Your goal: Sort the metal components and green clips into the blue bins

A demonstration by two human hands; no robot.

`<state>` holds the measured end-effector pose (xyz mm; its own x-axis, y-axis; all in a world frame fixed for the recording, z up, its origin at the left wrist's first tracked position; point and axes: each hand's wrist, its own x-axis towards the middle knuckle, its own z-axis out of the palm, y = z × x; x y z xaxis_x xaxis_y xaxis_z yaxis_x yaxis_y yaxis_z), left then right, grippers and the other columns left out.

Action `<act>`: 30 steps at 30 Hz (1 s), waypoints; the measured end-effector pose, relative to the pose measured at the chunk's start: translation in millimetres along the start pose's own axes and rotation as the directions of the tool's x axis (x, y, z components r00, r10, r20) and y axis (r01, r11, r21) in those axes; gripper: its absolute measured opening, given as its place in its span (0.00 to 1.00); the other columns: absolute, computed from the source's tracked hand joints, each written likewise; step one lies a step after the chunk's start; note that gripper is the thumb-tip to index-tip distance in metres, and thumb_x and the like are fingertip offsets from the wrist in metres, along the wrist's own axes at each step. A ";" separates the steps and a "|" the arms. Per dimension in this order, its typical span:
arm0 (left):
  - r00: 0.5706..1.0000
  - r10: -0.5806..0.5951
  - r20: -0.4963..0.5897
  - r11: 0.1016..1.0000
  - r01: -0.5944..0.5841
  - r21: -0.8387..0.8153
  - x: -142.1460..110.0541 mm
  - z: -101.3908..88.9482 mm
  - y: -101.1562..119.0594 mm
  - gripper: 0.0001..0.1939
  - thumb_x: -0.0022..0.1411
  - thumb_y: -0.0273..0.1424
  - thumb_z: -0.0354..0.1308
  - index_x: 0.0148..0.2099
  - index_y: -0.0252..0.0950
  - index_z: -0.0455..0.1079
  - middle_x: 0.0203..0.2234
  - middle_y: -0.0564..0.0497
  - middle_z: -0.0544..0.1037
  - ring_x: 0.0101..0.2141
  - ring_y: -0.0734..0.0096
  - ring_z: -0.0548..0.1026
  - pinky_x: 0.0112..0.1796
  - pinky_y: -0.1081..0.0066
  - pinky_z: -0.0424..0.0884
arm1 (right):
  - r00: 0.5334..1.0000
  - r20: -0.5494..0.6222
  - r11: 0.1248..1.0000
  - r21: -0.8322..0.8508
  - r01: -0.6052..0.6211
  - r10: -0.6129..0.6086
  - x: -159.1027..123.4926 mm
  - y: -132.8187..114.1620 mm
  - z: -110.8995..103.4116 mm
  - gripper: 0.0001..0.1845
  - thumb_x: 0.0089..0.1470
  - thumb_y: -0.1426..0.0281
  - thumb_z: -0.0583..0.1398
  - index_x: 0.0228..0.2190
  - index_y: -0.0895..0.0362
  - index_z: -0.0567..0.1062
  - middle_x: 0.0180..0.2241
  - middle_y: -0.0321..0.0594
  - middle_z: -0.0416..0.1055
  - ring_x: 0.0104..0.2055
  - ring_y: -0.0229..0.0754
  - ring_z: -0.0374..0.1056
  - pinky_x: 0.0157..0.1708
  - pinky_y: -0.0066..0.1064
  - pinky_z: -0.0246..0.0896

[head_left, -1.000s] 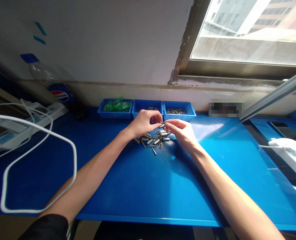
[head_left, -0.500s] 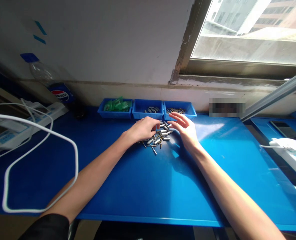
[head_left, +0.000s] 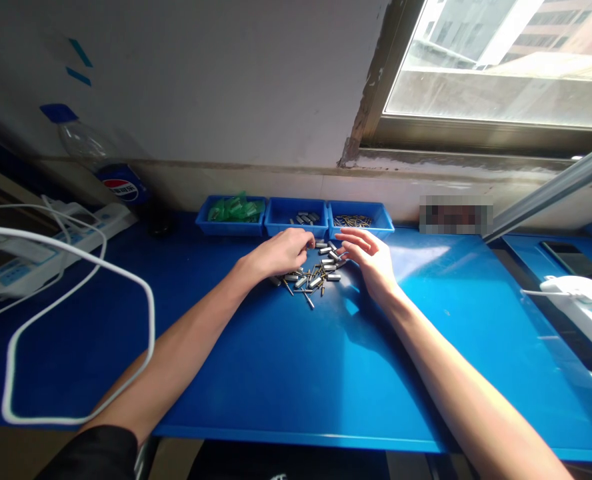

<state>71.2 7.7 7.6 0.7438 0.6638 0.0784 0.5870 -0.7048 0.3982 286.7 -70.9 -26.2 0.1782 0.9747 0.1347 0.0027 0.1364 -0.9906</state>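
Note:
A pile of small metal cylinders and thin pins (head_left: pixel 313 277) lies on the blue mat (head_left: pixel 296 360). My left hand (head_left: pixel 281 252) rests at the pile's left edge. Its fingers are curled together with the tips down among the parts, and what they pinch is hidden. My right hand (head_left: pixel 369 257) is at the pile's right edge. Its fingers are stretched out and apart, and the tips touch the nearest cylinders. Behind the pile stand three blue bins: one with green parts (head_left: pixel 231 213), one with a few metal cylinders (head_left: pixel 296 217), one with thin pins (head_left: pixel 359 220).
At the left lie a thick white cable loop (head_left: pixel 76 267), a white power strip (head_left: pixel 41 247) and a plastic bottle (head_left: pixel 96 160) against the wall. Another white power strip (head_left: pixel 583 303) sits at the right. A window is above right.
One second ago both hands held a small part together above the pile. They have since come apart and dropped onto the pile, the right hand opening.

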 end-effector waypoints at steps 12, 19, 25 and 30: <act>0.963 -0.139 -0.229 0.836 -0.010 -0.548 1.7 -11.0 14.0 0.13 0.61 0.38 0.68 0.34 0.33 0.82 0.30 0.47 0.85 0.32 0.66 0.82 0.36 0.71 0.75 | 0.999 0.045 1.000 -0.013 -0.013 0.014 -1.2 -1.3 2.0 0.18 0.54 0.58 0.71 0.45 0.50 0.81 0.39 0.40 0.84 0.38 0.45 0.78 0.45 0.41 0.76; 0.973 -0.088 -0.213 0.906 -0.011 -0.422 2.1 -6.1 17.6 0.29 0.72 0.46 0.55 0.22 0.34 0.72 0.18 0.52 0.76 0.23 0.74 0.72 0.31 0.73 0.66 | 0.992 0.114 0.998 0.030 -0.049 0.045 -4.8 -4.5 5.6 0.19 0.50 0.55 0.74 0.40 0.51 0.83 0.35 0.39 0.83 0.38 0.47 0.80 0.48 0.45 0.75; 0.987 -0.022 -0.159 0.922 -0.041 -0.385 2.1 -3.7 16.7 0.29 0.72 0.47 0.55 0.23 0.34 0.67 0.17 0.55 0.70 0.22 0.76 0.66 0.27 0.73 0.57 | 0.992 0.113 0.992 0.103 -0.071 0.060 -3.4 -0.2 5.6 0.18 0.51 0.57 0.74 0.43 0.50 0.84 0.36 0.39 0.83 0.37 0.46 0.78 0.47 0.43 0.73; 0.994 -0.018 -0.110 0.922 -0.026 -0.386 2.2 -4.3 17.4 0.29 0.72 0.47 0.54 0.24 0.34 0.68 0.19 0.54 0.72 0.24 0.74 0.69 0.29 0.73 0.59 | 0.985 0.162 0.991 0.110 -0.072 0.054 -3.2 2.3 4.3 0.12 0.53 0.60 0.73 0.39 0.50 0.87 0.35 0.39 0.83 0.38 0.46 0.78 0.47 0.42 0.73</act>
<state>81.7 -2.0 18.7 0.6932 0.7002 0.1709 0.3989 -0.5703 0.7181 281.9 -72.9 -28.8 0.0165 0.9964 0.0829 -0.1188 0.0843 -0.9893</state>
